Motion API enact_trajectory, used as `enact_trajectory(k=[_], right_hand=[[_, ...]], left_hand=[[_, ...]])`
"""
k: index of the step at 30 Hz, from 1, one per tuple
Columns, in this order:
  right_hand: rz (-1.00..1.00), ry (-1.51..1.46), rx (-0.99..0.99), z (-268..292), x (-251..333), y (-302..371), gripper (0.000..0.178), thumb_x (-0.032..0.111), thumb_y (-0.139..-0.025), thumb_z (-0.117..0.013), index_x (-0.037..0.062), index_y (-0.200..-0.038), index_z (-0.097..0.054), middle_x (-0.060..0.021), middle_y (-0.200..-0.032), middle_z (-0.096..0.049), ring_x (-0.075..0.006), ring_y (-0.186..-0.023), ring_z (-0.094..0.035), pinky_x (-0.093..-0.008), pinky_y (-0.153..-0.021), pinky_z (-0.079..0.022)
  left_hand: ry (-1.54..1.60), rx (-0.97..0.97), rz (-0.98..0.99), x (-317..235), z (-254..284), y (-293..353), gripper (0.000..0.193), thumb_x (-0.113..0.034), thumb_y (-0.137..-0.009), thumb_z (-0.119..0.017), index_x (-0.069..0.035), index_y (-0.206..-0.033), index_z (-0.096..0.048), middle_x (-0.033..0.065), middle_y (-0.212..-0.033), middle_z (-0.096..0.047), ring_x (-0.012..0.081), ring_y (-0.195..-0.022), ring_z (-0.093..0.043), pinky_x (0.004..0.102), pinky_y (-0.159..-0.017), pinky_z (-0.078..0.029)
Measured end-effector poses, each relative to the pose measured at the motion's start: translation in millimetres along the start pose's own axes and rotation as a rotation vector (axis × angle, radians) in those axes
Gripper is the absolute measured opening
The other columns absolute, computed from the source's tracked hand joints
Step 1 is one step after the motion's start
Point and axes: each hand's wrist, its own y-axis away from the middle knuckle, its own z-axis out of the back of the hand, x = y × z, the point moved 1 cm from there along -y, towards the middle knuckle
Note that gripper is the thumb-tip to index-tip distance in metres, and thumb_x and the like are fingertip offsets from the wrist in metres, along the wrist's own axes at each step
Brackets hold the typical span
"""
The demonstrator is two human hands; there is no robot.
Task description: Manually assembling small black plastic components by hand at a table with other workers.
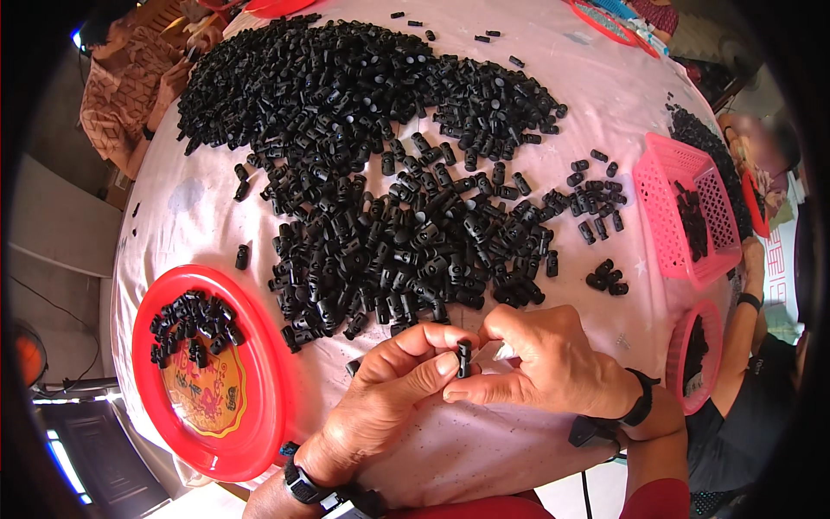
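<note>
Between the thumb and fingers of my left hand (393, 381) is a small black cord lock (464, 358), held upright. My right hand (553, 359) is closed in a pinch just right of it, its thumb pointing toward the piece. Something pale and partly see-through (501, 351) shows among the right fingers, mostly hidden, so its kind is unclear. Directly beyond both hands spreads a large heap of similar black cord locks (398, 242). To the left, a red round tray (268, 394) carries a cluster of them on its patterned base.
A pink plastic basket (661, 160) and a smaller pink basket (679, 381) with black pieces stand at the right. Loose cord locks (596, 195) lie nearby on the pale pink tablecloth (596, 337). A person (130, 86) sits far left; others are along the right side.
</note>
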Motion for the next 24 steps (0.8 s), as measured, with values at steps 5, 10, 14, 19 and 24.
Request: enact_trajectory(k=[5,10,14,19,24], right_hand=[[-0.035,0.020,0.023,1.5,1.7,0.6,0.051,0.048,-0.072,-0.080,0.0034,-0.080,-0.057,-0.0077,-0.060,-0.060,-0.0212,-0.050,-0.062,-0.0310,-0.044,-0.047],[-0.055,0.027,0.024,0.9,1.7,0.9,0.049,0.046,-0.070,-0.083,0.0047,-0.075,-0.058,-0.0068,-0.063,-0.062,-0.0195,-0.052,-0.063,-0.0297,-0.046,-0.047],[-0.054,0.047,0.035,0.5,1.1,1.7,0.049,0.047,-0.070,-0.083,0.0052,-0.073,-0.056,-0.0066,-0.063,-0.062,-0.0198,-0.052,-0.063,-0.0299,-0.046,-0.048],[-0.051,0.061,0.042,-0.1,0.5,1.8,0.051,0.048,-0.070,-0.082,0.0055,-0.071,-0.053,-0.0068,-0.064,-0.062,-0.0200,-0.052,-0.063,-0.0299,-0.046,-0.048],[-0.013,0.052,-0.001,0.1,1.9,0.0,0.052,0.048,-0.069,-0.082,0.0058,-0.070,-0.053,-0.0069,-0.062,-0.061,-0.0203,-0.050,-0.062,-0.0302,-0.045,-0.047]], left_hand=[[0.008,0.030,-0.016,1.8,2.5,-0.7,0.023,-0.011,-0.097,-0.056,-0.003,-0.119,-0.058,0.0028,-0.113,-0.061,0.0092,-0.099,-0.058,0.0237,-0.090,-0.046],[0.020,0.017,0.004,0.7,0.6,-0.2,0.023,-0.010,-0.098,-0.056,-0.004,-0.120,-0.058,0.0023,-0.113,-0.060,0.0089,-0.099,-0.058,0.0233,-0.089,-0.046],[0.007,0.027,0.019,2.3,2.7,-1.1,0.023,-0.010,-0.098,-0.055,-0.004,-0.120,-0.057,0.0018,-0.115,-0.060,0.0082,-0.101,-0.057,0.0230,-0.090,-0.046],[0.003,0.019,0.016,2.5,2.8,-0.9,0.023,-0.010,-0.098,-0.055,-0.004,-0.120,-0.058,0.0015,-0.115,-0.060,0.0072,-0.102,-0.055,0.0229,-0.091,-0.044],[-0.028,0.033,-0.004,2.8,3.5,-1.3,0.023,-0.011,-0.098,-0.055,-0.004,-0.120,-0.058,0.0012,-0.115,-0.060,0.0063,-0.101,-0.054,0.0224,-0.090,-0.044]])
